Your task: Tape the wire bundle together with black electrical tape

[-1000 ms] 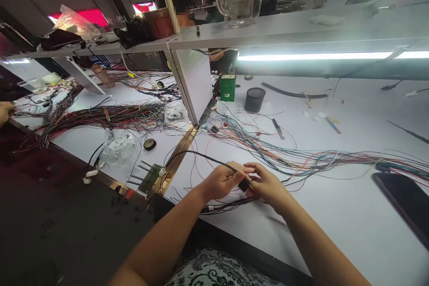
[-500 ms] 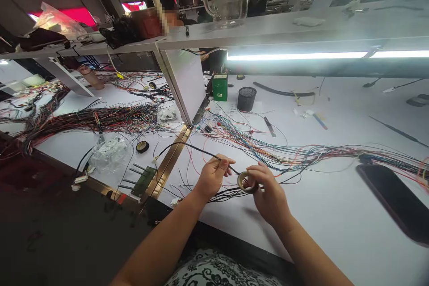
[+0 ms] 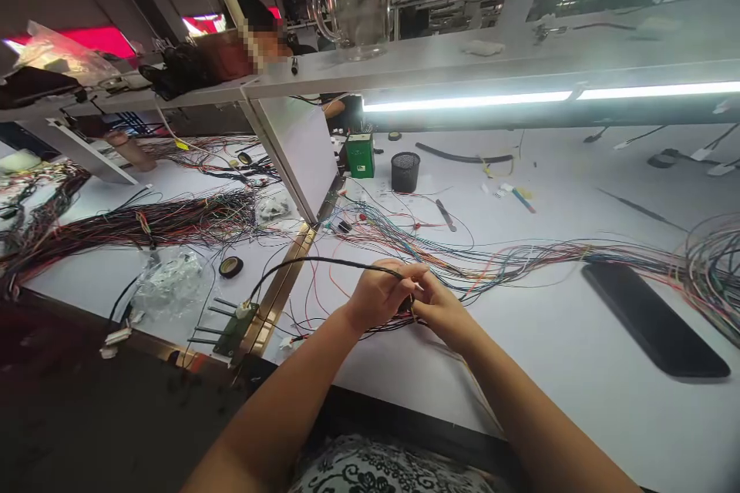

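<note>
My left hand (image 3: 377,297) is closed around a black taped cable (image 3: 324,259), which arches away to the left and down to a white connector (image 3: 243,310). Pressed against it, my right hand (image 3: 442,310) has its thumb and fingers bent at the same stretch of cable. A roll of black tape (image 3: 407,306) is tucked between the two hands, mostly hidden by the fingers. Beneath the hands lie more black wires. The white connector sits by a green board with dark rods (image 3: 231,333) at the table's front left edge.
A long bundle of coloured wires (image 3: 537,254) runs across the table behind my hands. To the right lies a dark flat pad (image 3: 653,316). A mesh cup (image 3: 405,172) and a green box (image 3: 361,155) stand near the divider (image 3: 301,154). Another person is behind the shelf.
My right hand has come up against my left, and the tape roll, plainly visible before, is now mostly covered by fingers. The camera view has shifted to the right.
</note>
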Motion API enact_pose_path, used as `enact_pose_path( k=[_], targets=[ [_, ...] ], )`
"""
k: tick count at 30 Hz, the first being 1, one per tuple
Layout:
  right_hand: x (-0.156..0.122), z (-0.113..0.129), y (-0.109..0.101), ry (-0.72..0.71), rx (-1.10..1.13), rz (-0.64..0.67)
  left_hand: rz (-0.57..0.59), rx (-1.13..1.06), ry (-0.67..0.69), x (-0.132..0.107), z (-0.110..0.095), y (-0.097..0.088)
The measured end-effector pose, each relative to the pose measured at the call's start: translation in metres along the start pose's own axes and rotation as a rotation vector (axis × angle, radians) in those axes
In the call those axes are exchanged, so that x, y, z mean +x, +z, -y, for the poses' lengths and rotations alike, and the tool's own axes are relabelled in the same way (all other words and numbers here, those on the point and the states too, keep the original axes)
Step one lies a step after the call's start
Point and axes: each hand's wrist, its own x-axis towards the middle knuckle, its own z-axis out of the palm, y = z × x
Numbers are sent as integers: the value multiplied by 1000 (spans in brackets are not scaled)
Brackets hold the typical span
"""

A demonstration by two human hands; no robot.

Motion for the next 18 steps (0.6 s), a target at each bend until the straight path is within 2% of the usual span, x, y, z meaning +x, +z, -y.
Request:
enact_pose_path(
  k=[2, 4, 6, 8, 10, 13, 16, 18],
  targets=[
    [-4, -5, -1, -33, -52, 37, 22, 36, 9, 3, 3, 6],
    [-6, -10, -3, -17, -208, 41, 76, 79, 8, 4, 4, 9],
    [-7, -15, -2, 30, -353, -23, 145, 140, -17, 6, 3, 10],
    [-10, -18, 0, 71, -409, -121, 184, 216, -63, 9, -1, 8],
    [-15, -21, 3, 58, -345, -183, 197, 274, -118, 13, -7, 4],
    [-26, -26, 6, -15, -159, -186, 168, 272, -167, 17, -10, 0],
    [-34, -35, 7, -102, -81, -129, 118, 143, -183, 20, -3, 2],
    [-37, -41, 7, -171, -84, -86, 114, 1, -267, 20, 6, 5]
  ],
)
